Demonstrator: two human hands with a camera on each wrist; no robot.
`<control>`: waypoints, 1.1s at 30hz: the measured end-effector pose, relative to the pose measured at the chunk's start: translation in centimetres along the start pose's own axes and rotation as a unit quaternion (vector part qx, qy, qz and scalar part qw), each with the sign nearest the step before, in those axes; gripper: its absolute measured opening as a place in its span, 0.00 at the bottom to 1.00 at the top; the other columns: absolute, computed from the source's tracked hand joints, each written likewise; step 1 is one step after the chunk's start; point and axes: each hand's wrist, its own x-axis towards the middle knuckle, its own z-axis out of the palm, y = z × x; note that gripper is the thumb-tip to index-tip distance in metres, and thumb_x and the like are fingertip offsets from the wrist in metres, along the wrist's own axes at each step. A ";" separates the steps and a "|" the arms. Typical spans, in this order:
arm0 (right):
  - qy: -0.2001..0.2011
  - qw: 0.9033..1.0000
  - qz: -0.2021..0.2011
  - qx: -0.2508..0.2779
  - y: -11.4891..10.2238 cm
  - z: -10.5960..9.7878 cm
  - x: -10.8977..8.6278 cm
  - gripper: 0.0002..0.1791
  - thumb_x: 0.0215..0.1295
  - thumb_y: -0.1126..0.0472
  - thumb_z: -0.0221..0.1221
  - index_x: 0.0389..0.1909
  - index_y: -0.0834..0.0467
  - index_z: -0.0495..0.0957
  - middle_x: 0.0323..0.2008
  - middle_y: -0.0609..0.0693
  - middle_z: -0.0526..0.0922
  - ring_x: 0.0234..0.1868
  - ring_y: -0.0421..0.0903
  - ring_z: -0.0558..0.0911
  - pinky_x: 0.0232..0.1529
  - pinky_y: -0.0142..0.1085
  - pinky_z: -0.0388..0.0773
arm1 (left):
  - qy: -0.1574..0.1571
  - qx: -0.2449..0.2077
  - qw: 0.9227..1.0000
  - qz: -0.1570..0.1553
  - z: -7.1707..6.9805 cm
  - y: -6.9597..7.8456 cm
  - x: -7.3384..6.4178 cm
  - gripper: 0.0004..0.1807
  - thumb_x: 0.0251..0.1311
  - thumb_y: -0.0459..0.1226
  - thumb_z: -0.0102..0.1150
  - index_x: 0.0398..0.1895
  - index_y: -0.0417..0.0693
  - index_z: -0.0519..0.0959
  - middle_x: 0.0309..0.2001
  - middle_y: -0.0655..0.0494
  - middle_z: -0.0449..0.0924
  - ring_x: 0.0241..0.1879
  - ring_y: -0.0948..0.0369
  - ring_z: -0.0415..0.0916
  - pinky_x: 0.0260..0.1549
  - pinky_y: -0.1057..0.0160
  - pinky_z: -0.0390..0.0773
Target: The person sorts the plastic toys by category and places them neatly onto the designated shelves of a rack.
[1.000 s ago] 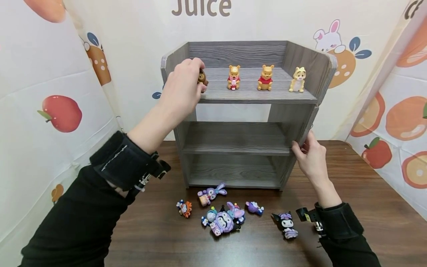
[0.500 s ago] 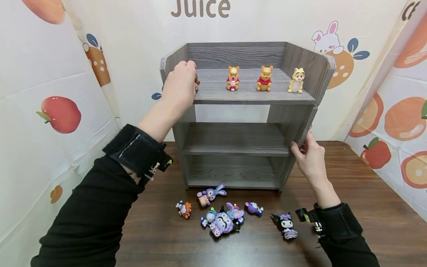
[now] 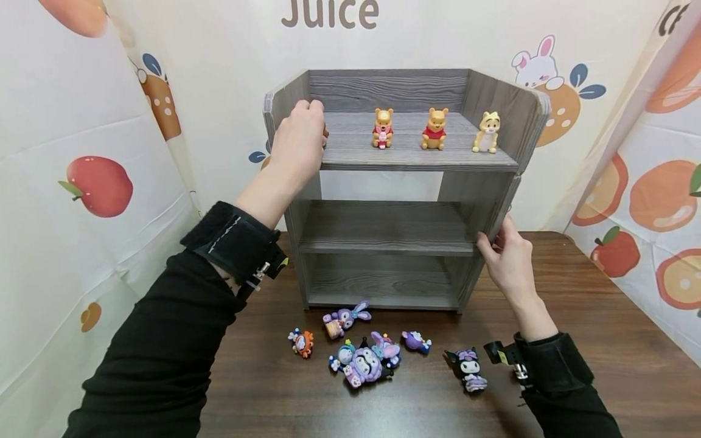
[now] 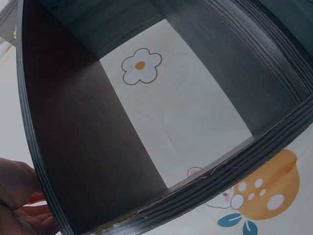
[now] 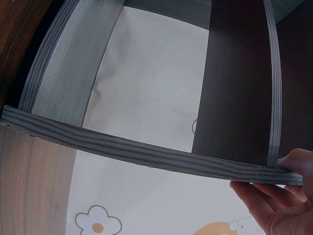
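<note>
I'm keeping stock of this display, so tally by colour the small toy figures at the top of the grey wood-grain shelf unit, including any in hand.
Yellow bear-shaped figurines in red: 2
Pale yellow animal-shaped figurine: 1
Brown figurine, mostly hidden by the left hand: 1
Total: 4

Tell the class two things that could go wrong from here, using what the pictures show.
The left hand covers most of the brown figure at the top left of the shelf, so a clumsy release might topple it. The three yellow figures are near the top's front edge; if the right hand, gripping the shelf's side, jolts it, they could tip off.
</note>
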 end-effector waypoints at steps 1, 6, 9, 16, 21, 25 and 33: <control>0.000 1.000 0.000 0.000 0.0 0.0 0.0 0.15 0.57 0.70 0.51 0.46 0.69 0.67 0.35 0.67 0.78 0.35 0.63 0.79 0.28 0.12 0.63 | 0.000 0.000 1.000 0.000 0.1 0.0 0.0 0.10 0.60 0.28 0.47 0.43 0.33 0.68 0.40 0.42 0.69 0.35 0.52 0.72 0.35 0.59 0.73; 0.001 1.000 -0.001 0.002 0.0 0.0 0.1 0.15 0.57 0.71 0.51 0.46 0.69 0.67 0.35 0.67 0.78 0.35 0.63 0.78 0.28 0.13 0.64 | -0.002 -0.002 1.000 -0.005 0.2 -0.1 0.1 0.17 0.59 0.28 0.47 0.52 0.33 0.65 0.46 0.40 0.67 0.37 0.51 0.72 0.38 0.58 0.73; 0.001 1.000 0.000 0.003 0.0 0.0 0.1 0.15 0.57 0.71 0.50 0.46 0.69 0.67 0.36 0.67 0.78 0.35 0.63 0.78 0.28 0.13 0.63 | -0.006 -0.009 1.000 -0.011 0.1 -0.1 0.0 0.23 0.59 0.28 0.48 0.58 0.32 0.60 0.52 0.38 0.62 0.43 0.49 0.71 0.44 0.57 0.70; -0.001 1.000 0.002 -0.002 0.0 0.0 0.1 0.15 0.57 0.70 0.50 0.46 0.69 0.67 0.37 0.67 0.77 0.36 0.62 0.78 0.29 0.32 0.75 | 0.004 -0.031 0.999 -0.012 -0.5 0.0 -1.0 0.27 0.59 0.31 0.48 0.61 0.31 0.56 0.59 0.38 0.55 0.56 0.49 0.61 0.54 0.60 0.62; -0.002 1.000 -0.001 -0.001 0.0 0.1 0.0 0.16 0.58 0.70 0.50 0.47 0.69 0.66 0.38 0.68 0.77 0.36 0.63 0.78 0.29 0.45 0.72 | 0.080 -0.065 0.994 0.043 -0.9 0.1 -2.5 0.25 0.57 0.31 0.52 0.57 0.30 0.62 0.52 0.39 0.62 0.51 0.49 0.63 0.52 0.61 0.63; -0.001 1.000 -0.002 -0.003 0.0 0.1 0.0 0.16 0.58 0.70 0.50 0.48 0.69 0.66 0.38 0.68 0.77 0.36 0.64 0.78 0.29 0.45 0.72 | 0.146 -0.074 0.982 0.097 -1.2 0.5 -4.1 0.20 0.55 0.31 0.52 0.51 0.30 0.67 0.45 0.40 0.66 0.44 0.49 0.65 0.46 0.61 0.66; -0.001 1.000 0.001 0.000 0.0 0.0 0.1 0.17 0.58 0.70 0.50 0.49 0.69 0.66 0.39 0.69 0.76 0.37 0.64 0.78 0.30 0.45 0.72 | 0.216 -0.078 0.952 0.202 -1.1 2.0 -7.6 0.12 0.54 0.31 0.53 0.40 0.31 0.73 0.35 0.44 0.71 0.36 0.52 0.69 0.37 0.61 0.70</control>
